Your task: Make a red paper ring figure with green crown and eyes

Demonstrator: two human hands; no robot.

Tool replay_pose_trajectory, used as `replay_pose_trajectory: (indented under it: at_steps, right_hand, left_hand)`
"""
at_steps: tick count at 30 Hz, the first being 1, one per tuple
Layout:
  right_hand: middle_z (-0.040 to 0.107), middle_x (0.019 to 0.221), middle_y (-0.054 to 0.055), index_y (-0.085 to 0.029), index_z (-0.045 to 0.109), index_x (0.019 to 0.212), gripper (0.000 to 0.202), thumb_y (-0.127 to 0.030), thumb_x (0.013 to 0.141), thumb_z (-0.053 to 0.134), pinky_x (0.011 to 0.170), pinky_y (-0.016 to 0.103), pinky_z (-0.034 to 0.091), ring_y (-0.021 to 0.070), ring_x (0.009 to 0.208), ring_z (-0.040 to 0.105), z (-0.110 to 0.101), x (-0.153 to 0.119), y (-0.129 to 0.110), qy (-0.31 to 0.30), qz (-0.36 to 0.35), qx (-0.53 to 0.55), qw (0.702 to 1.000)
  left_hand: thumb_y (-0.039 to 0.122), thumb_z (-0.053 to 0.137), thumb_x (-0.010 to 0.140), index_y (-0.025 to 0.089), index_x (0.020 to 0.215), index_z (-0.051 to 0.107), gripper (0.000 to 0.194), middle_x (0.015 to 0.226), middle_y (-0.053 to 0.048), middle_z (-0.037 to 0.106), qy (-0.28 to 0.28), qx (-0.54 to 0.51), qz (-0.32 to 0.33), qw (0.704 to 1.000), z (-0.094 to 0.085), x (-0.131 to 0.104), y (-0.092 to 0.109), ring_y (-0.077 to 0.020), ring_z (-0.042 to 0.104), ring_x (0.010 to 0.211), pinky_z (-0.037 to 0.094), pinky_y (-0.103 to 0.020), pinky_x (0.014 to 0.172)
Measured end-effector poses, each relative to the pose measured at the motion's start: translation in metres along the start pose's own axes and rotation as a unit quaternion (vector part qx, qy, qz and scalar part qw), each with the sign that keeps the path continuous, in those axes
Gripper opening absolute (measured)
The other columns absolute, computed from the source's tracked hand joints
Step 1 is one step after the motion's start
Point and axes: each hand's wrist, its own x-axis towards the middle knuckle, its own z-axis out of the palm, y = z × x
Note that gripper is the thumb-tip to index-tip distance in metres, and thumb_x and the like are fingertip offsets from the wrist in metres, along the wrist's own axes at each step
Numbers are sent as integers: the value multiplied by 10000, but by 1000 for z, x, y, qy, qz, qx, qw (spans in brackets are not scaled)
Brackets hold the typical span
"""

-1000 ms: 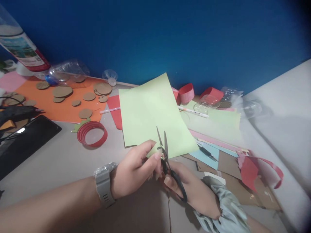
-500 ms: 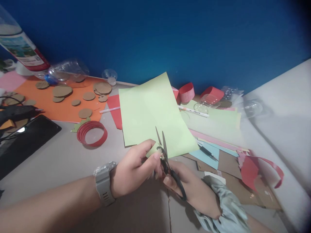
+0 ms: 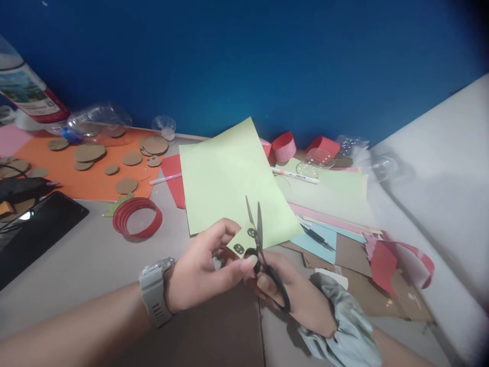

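A small light-green piece of paper (image 3: 240, 241) with two dark oval drawings is pinched by my left hand (image 3: 208, 267), which wears a grey watch. My right hand (image 3: 301, 290), with a pale scrunchie at its wrist, grips black-handled scissors (image 3: 260, 232). Their blades point away from me and stand slightly apart, beside the small piece. My left thumb lies close to the scissors' handle; whether it touches it I cannot tell. Behind both hands lies a large light-green sheet (image 3: 233, 178). Some fingers of both hands are hidden.
Left are a red paper ring (image 3: 137, 218), cardboard discs on orange paper (image 3: 89, 152), a glue gun (image 3: 25, 188), a black tablet-like device (image 3: 49, 229) and a large bottle (image 3: 30, 92). Right are a marker (image 3: 296, 176), a craft knife (image 3: 317, 237), red paper strips (image 3: 384, 265) and a white wall (image 3: 439, 142).
The small green piece has turned so that its two dark drawings now show. My left thumb has shifted lower. The view has moved slightly, and the scissor blades remain parted.
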Motion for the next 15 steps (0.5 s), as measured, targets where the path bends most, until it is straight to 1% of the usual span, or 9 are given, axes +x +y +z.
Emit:
replay_pose_trajectory:
  at_steps: [3,5,8,11,15]
  right_hand:
    - [363,618,-57,-208,446,776,481,-667,873,556,464,262,228,98,510,292,2,-1,0,4,-9,61,998]
    - [366,628,-53,-210,437,777,465,-647,885,556,485,265,244,105,532,305,6,-1,-1,22,-7,83,996]
    - [391,642,-39,-201,457,785,485,-670,887,523,515,265,273,118,568,346,13,1,-2,33,-7,73,997]
    - [400,632,-38,-205,424,752,519,-702,872,509,523,263,288,120,572,369,16,2,0,21,-4,56,998]
    - [397,637,-39,-209,400,734,545,-730,852,506,528,266,273,119,577,347,15,3,5,20,-10,13,1000]
  left_hand:
    - [396,635,910,185,926,510,246,775,15,560,-1,78,-18,997,0,1,-1,-118,517,674,413,-234,617]
    - [432,608,919,183,874,512,271,752,16,533,6,144,-8,990,2,1,-2,-125,487,666,404,-245,620]
    - [402,511,973,187,800,482,278,742,14,502,45,223,17,974,5,1,-2,-134,463,674,395,-259,644]
    - [328,418,1019,188,763,473,298,736,14,501,48,243,35,968,8,-1,-1,-131,467,678,391,-257,670]
    - [293,354,1042,182,726,489,361,732,7,515,30,210,40,977,10,-2,2,-129,490,695,398,-253,699]
